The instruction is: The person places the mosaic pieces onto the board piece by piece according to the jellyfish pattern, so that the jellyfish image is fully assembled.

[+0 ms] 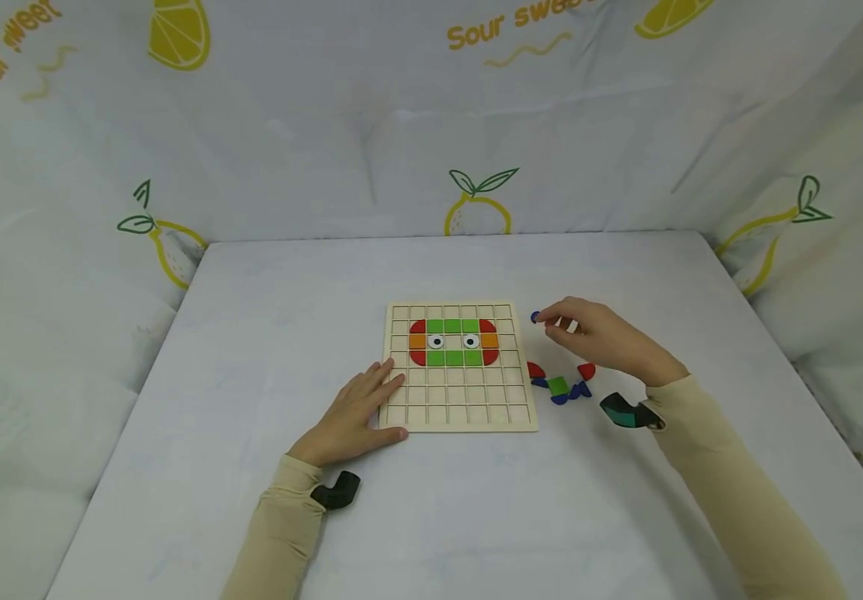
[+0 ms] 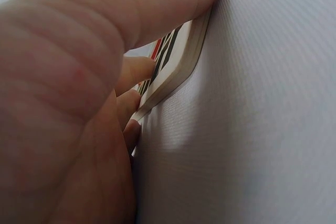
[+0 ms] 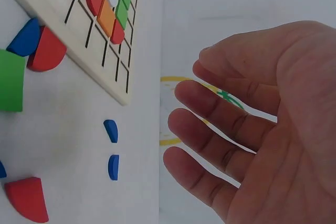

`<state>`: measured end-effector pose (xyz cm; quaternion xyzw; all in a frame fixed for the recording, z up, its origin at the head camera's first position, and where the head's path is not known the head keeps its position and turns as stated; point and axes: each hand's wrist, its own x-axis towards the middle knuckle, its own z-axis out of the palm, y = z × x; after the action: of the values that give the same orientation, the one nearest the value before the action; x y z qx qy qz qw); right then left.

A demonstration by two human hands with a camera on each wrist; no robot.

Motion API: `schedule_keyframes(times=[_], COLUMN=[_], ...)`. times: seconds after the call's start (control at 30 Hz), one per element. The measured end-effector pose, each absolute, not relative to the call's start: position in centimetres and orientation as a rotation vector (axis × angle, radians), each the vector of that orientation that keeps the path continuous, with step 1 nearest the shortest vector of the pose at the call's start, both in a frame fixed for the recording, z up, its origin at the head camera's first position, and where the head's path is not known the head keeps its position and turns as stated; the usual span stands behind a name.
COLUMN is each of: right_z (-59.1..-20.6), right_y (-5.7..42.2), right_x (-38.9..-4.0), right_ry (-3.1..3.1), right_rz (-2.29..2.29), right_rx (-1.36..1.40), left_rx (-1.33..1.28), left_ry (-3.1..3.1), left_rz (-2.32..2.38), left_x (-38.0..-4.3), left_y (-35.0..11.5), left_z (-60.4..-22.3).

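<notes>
The wooden grid board (image 1: pixel 457 400) lies flat, bearing a ring of red, green and orange pieces (image 1: pixel 454 358) around two round eye pieces (image 1: pixel 435 342). My left hand (image 1: pixel 352 417) rests with spread fingers on its left edge, thumb at the near left corner. My right hand (image 1: pixel 596 337) hovers beyond the board's right side, fingers gently bent and nothing visible between them. Below those fingertips, two small blue pieces (image 3: pixel 113 167) lie on the table near the far right corner of the board. In the head view the fingertips overlap the blue (image 1: pixel 534 317).
Right of the board lie a green square (image 1: pixel 558 386), two red rounded pieces (image 1: pixel 586 372) and several blue pieces (image 1: pixel 559 399). A white cloth covers the table (image 1: pixel 431 517). Behind it hangs a white curtain (image 1: pixel 311 150) with lemon prints.
</notes>
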<state>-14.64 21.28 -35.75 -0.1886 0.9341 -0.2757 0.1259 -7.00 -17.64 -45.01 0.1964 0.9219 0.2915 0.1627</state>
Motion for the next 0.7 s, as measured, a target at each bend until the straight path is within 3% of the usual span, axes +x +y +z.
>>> schedule_keyframes(times=[0.7], right_z=[-39.4], right_y=[23.3], right_x=[-13.0], right_ry=[2.747], right_rz=[-0.586], right_rx=[-0.528], left_rx=[0.579], left_ry=[2.630], left_rz=[0.842], left_x=[-6.9], left_y=[-17.6], left_z=[-44.8])
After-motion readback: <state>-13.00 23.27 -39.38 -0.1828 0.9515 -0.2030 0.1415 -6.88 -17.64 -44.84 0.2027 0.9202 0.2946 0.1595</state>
